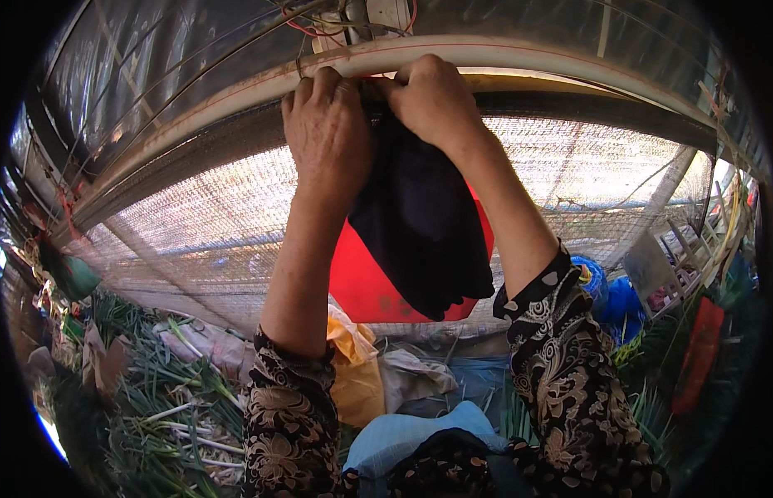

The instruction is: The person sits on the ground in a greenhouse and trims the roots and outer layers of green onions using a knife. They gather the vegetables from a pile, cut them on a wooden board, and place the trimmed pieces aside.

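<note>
Both hands are raised to a white pipe [523, 53] with a red line along it. From beneath them hangs a black cloth [427, 224], perhaps a garment, with a gathered lower edge. My left hand [330, 127] curls its fingers over the cloth's upper left side. On the other side, my right hand [437, 103] pinches its top between thumb and fingers. What lies under the fingertips is partly hidden. Behind the cloth hangs a red sheet or bag [368, 274], showing at both sides and below.
A rolled dark edge and mesh netting [206, 205] stretch behind the pipe. Green onions [175, 404] lie on the ground at left. Below are a yellow sack [355, 386] and blue sheeting [480, 376]. Blue bundles [620, 308] stand at right; wires [312, 28] hang above.
</note>
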`<state>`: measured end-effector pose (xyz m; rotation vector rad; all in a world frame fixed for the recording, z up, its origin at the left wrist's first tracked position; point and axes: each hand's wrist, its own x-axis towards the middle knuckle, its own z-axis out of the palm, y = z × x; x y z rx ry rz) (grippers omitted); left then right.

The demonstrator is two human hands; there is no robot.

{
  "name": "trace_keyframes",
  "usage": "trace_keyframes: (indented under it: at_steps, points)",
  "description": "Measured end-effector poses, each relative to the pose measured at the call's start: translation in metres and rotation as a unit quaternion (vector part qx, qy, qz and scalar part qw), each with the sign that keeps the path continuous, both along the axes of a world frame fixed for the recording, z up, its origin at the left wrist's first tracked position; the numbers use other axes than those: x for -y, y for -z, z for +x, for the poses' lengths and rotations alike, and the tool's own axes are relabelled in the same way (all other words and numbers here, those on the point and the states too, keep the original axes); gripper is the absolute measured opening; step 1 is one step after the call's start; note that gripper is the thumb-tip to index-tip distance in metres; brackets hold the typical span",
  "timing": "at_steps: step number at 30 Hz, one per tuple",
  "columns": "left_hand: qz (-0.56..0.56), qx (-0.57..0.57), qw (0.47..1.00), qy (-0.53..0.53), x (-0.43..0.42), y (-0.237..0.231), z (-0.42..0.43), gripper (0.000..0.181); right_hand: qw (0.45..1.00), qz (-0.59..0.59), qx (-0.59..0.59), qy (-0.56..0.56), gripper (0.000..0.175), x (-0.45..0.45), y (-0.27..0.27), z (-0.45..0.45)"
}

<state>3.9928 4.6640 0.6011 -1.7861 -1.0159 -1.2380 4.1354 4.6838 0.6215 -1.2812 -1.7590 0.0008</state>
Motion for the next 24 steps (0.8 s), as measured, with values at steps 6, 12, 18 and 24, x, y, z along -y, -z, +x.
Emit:
trace_keyframes:
  at_steps: [6, 12, 18, 24]
  points:
    - [-0.008, -0.01, 0.999, -0.036, 0.016, 0.0, -0.003, 0.028, 0.996, 0.09, -0.012, 0.019, 0.028, 0.012, 0.017, -0.008]
    - [-0.082, -0.017, 0.996, -0.01, 0.017, -0.006, -0.004, 0.022, 0.987, 0.108, -0.112, -0.039, 0.024, 0.027, 0.031, -0.01]
    - [-0.08, -0.031, 0.995, -0.049, 0.009, -0.009, -0.01, 0.027, 0.976, 0.211, 0.042, -0.045, 0.029, 0.025, 0.026, -0.008]
    - [-0.07, -0.067, 0.99, -0.1, 0.016, 0.012, -0.002, 0.031, 0.974, 0.201, 0.098, -0.019, 0.041, 0.025, 0.032, -0.01]
